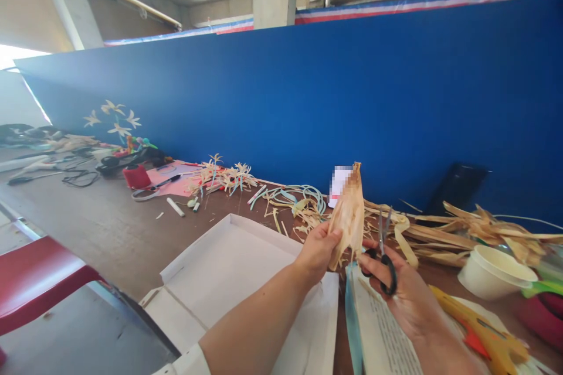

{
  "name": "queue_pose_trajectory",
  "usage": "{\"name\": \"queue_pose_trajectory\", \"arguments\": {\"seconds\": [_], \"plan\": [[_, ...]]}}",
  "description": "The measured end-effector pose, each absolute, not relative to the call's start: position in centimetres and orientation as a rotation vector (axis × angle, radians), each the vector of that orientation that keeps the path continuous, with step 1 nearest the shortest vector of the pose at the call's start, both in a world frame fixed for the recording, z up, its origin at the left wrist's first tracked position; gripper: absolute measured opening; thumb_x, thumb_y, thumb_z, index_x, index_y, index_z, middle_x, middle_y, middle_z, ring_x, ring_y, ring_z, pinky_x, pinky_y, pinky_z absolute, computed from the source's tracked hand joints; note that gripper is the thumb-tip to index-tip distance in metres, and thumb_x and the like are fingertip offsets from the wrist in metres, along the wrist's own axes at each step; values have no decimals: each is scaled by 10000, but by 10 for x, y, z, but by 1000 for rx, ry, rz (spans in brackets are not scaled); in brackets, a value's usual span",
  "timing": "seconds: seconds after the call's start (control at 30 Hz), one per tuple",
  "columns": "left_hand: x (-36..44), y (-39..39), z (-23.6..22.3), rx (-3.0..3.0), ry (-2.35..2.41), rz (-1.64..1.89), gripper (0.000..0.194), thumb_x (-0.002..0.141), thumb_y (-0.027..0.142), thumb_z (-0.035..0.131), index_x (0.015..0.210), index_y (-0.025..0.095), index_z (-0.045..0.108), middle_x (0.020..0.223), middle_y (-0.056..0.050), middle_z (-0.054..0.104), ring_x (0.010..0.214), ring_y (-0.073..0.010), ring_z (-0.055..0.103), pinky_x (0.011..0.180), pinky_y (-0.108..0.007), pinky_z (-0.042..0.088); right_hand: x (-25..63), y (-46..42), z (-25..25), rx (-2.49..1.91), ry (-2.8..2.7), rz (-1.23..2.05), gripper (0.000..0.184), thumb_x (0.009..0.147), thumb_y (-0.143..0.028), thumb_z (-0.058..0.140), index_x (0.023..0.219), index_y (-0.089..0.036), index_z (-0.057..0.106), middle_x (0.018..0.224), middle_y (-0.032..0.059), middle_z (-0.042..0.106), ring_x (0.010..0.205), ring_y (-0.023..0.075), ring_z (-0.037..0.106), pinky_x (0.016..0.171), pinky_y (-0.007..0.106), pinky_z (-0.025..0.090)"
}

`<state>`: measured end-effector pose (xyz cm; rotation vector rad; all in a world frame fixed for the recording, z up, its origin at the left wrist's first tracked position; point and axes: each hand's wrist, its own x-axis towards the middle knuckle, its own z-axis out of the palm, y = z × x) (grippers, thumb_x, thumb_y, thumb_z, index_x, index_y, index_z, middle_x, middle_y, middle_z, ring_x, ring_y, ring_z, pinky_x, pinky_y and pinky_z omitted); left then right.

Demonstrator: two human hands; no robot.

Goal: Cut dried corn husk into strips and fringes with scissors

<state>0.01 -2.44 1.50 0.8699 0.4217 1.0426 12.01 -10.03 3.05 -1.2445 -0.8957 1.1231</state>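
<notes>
Over the table (109, 240), the left hand (319, 252) is gripping a husk (349, 217) by its lower left side; the right hand (407, 296) is holding scissors (381, 240), blades pointing up, its fingertips meeting the husk's lower end. Beneath, a box (246, 272) is lying open beside a book (378, 325); farther right, a cup (484, 281) is standing near a glue gun (495, 334).

I watch the left hand (319, 251) pinch a dried corn husk (350, 214) beside black-handled scissors (382, 246) in the right hand (402, 290).

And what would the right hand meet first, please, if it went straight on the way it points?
Likely the dry husk that the left hand holds, though depth is hard to judge.
</notes>
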Motion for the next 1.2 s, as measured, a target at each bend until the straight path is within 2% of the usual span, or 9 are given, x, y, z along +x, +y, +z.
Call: {"name": "queue_pose_trajectory", "arguments": {"seconds": [0.13, 0.23, 0.43, 0.53, 0.63, 0.83, 0.97, 1.2], "plan": [[1, -26, 16, 845, 425, 1059, 423, 621, 400, 702, 889, 122, 531, 611, -12, 573, 452, -81, 485, 436, -188, 353, 116, -102, 35, -1223, -904, 1177, 419, 669, -347, 729, 1030, -213, 564, 656, -49, 605, 593, 111, 542, 555, 204, 404], [3, -27, 15, 827, 449, 1091, 385, 620, 389, 703, 831, 117, 531, 579, 8, 532, 428, -49, 436, 414, -164, 310, 118, -102, 34, -1240, -973, 1201, 465, 662, -358, 728, 1062, -216, 537, 705, -27, 648, 602, 146, 582, 575, 248, 434], [3, -22, 15, 768, 513, 1119, 288, 636, 298, 666, 815, 114, 536, 572, 8, 531, 410, -30, 401, 407, -151, 286, 120, -97, 23, -1345, -1039, 1056, 467, 548, -253, 791, 963, -219, 579, 691, -27, 668, 619, 160, 602, 600, 262, 453], [0, -18, 17, 753, 569, 1129, 256, 622, 243, 640, 824, 116, 549, 581, -2, 553, 426, -51, 431, 410, -163, 310, 119, -94, 21, -1384, -1047, 1001, 449, 528, -238, 793, 929, -213, 592, 664, -25, 663, 581, 154, 588, 554, 254, 441], [-5, -16, 18, 876, 649, 1059, 236, 611, 241, 636, 799, 119, 566, 594, -10, 568, 456, -81, 476, 436, -191, 367, 121, -93, 21, -1360, -1006, 1002, 414, 568, -286, 773, 930, -205, 588, 676, -11, 667, 586, 158, 588, 548, 259, 437], [-21, -20, 23, 987, 496, 786, 450, 509, 196, 746, 935, 122, 622, 840, -77, 651, 692, -186, 612, 654, -312, 493, 131, -95, 18, -1359, -950, 975, 429, 594, -351, 763, 958, -207, 587, 682, -4, 671, 588, 159, 589, 549, 263, 440], [-25, -22, 26, 961, 443, 754, 486, 518, 260, 797, 951, 106, 641, 916, -114, 649, 773, -191, 619, 747, -318, 491, 132, -94, 15, -1335, -944, 1004, 444, 578, -328, 775, 967, -212, 594, 698, -4, 666, 584, 167, 596, 546, 277, 451], [-18, -24, 27, 905, 600, 899, 464, 508, 303, 809, 902, 111, 656, 816, -82, 655, 682, -169, 612, 661, -291, 502, 126, -96, 22, -1353, -1003, 1043, 442, 559, -310, 785, 942, -208, 590, 704, -8, 658, 589, 157, 578, 559, 273, 451]]}}
